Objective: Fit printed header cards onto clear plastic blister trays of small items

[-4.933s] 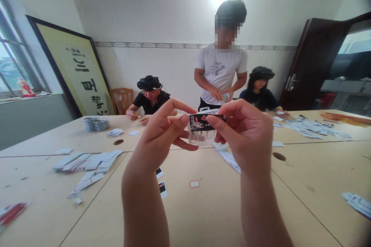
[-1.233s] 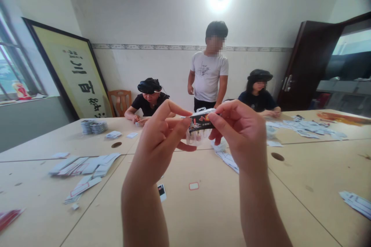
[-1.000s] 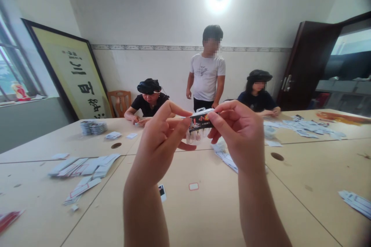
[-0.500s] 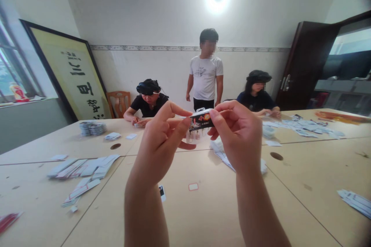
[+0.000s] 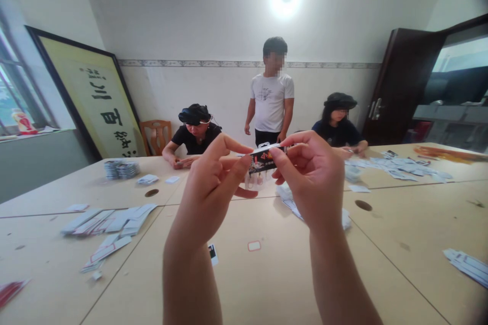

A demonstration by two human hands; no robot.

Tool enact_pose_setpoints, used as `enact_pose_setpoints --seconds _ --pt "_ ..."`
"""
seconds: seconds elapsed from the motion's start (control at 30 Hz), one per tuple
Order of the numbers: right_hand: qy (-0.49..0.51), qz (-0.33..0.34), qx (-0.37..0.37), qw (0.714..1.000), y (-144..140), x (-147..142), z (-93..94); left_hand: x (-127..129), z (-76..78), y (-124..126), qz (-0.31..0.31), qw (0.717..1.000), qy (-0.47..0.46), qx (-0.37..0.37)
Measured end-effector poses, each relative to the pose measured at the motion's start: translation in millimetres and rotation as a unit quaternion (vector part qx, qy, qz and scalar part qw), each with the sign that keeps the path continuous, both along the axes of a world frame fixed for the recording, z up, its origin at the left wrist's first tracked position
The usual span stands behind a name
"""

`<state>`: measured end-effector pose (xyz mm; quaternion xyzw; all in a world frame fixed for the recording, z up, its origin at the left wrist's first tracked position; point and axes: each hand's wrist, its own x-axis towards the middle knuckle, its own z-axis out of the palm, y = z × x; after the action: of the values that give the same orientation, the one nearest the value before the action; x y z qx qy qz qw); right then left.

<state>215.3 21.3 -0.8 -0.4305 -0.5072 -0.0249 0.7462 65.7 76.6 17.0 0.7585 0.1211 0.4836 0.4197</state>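
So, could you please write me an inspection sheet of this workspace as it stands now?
Surface: pale wooden table with round holes.
Job's things: small clear packet with a dark printed header card, raised above the table.
Clutter: loose white cards on the left, a card stack, more cards far right.
Hands: left hand and right hand pinch the packet's two ends.
Cables: nothing seen.
Surroundings: two seated people and one standing person, framed calligraphy, wooden chair, dark door.
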Motion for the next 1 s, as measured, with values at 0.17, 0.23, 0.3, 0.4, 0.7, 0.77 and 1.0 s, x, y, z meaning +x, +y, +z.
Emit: enact_pose_setpoints --seconds 0.17,0.23,0.3,0.4,0.7,0.77,1.0 --pt "-0.001 -0.006 0.001 1.0 -2.7 -0.8 0.5 0.9 0.0 1.0 -0.015 1.0 -0.008 -0.001" --pt "0.003 -0.005 0.003 1.0 -2.5 0.0 0.5 0.9 0.3 0.8 -0.009 1.0 -0.009 -0.002" --pt "0.013 0.001 0.007 1.0 -1.6 1.9 0.9 0.0 0.4 0.7 0.002 1.0 -0.018 -0.002" --pt "0.031 0.037 0.008 0.999 -1.6 5.3 2.4 -2.8 0.1 0.8 0.019 0.999 -0.032 -0.008" --pt "0.038 0.077 -0.003 0.996 -7.9 3.7 4.4 -6.8 -0.1 4.0 0.015 0.999 -0.029 -0.012" --pt "0.019 0.069 -0.007 0.997 -6.6 5.0 3.5 -6.1 1.0 4.1 0.009 1.0 -0.018 -0.015" --pt "-0.026 0.047 -0.004 0.999 -1.5 8.1 1.4 -1.8 -1.5 10.4 0.005 0.999 0.045 -0.005"
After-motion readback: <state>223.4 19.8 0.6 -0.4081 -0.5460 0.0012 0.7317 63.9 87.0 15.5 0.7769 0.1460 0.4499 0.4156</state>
